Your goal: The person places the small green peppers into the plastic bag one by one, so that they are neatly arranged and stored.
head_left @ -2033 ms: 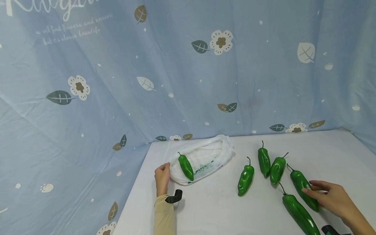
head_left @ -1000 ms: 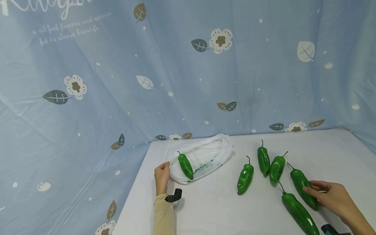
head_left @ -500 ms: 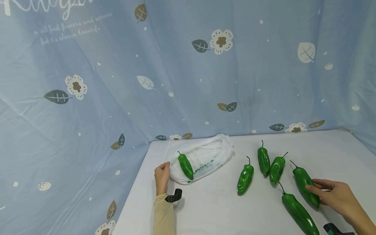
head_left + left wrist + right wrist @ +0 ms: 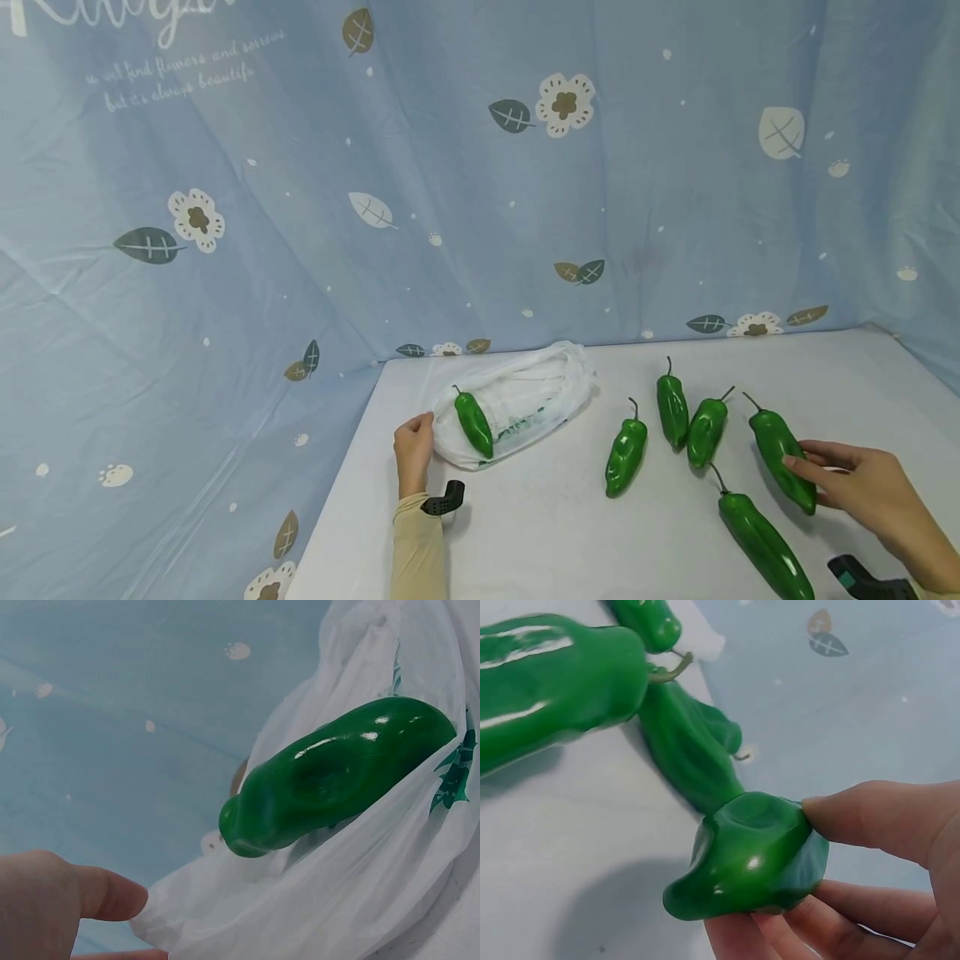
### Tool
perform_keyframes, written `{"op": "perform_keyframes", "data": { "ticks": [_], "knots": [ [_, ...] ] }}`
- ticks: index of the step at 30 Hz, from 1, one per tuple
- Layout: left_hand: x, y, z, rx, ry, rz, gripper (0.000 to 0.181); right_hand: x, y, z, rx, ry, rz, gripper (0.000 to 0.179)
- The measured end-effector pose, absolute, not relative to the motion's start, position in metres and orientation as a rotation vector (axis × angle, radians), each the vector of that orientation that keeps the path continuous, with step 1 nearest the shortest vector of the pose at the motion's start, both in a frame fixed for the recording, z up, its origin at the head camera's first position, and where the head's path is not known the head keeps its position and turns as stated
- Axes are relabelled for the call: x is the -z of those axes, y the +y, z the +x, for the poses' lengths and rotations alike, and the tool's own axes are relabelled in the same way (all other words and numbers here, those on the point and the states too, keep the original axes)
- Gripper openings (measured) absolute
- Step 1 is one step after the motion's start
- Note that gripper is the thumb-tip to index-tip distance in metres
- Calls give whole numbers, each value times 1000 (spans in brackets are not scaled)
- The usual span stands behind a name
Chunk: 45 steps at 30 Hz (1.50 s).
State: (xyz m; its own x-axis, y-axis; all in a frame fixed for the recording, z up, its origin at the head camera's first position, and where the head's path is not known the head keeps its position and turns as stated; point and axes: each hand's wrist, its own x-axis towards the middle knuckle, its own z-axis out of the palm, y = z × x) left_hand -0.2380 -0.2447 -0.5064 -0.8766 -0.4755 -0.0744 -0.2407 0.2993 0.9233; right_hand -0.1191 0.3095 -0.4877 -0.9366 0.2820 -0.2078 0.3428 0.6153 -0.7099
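My left hand (image 4: 414, 450) pinches the near left edge of a white plastic bag (image 4: 555, 383) with green print. One green pepper (image 4: 474, 425) lies at the bag's open mouth; the left wrist view shows this pepper (image 4: 337, 776) with white plastic around it. At the right, my right hand (image 4: 855, 483) grips another green pepper (image 4: 780, 458) between thumb and fingers, its stem pointing away. In the right wrist view the held pepper (image 4: 750, 859) shows its rounded tip, and a shadow falls on the table below it.
Several more green peppers lie on the white table (image 4: 555, 542): a long one (image 4: 765, 546) in front, one (image 4: 626, 458) nearer the bag, and a pair with one pepper (image 4: 672, 412) beside another pepper (image 4: 707, 433). A blue patterned curtain (image 4: 450, 167) hangs behind and at the left.
My right hand has moved slightly up and away with the pepper, which has come off the table. The left hand and the bag stay where they were.
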Motion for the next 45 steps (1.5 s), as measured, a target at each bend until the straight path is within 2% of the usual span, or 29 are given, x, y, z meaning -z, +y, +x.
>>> {"op": "perform_keyframes", "data": {
  "ticks": [24,45],
  "knots": [
    [507,-246,-238,1615,-2364,663,48,440,286,-135,1394,2816,349,78],
    [506,-247,-239,1631,-2367,652,48,421,256,-144,1506,2751,176,75]
  ]
}}
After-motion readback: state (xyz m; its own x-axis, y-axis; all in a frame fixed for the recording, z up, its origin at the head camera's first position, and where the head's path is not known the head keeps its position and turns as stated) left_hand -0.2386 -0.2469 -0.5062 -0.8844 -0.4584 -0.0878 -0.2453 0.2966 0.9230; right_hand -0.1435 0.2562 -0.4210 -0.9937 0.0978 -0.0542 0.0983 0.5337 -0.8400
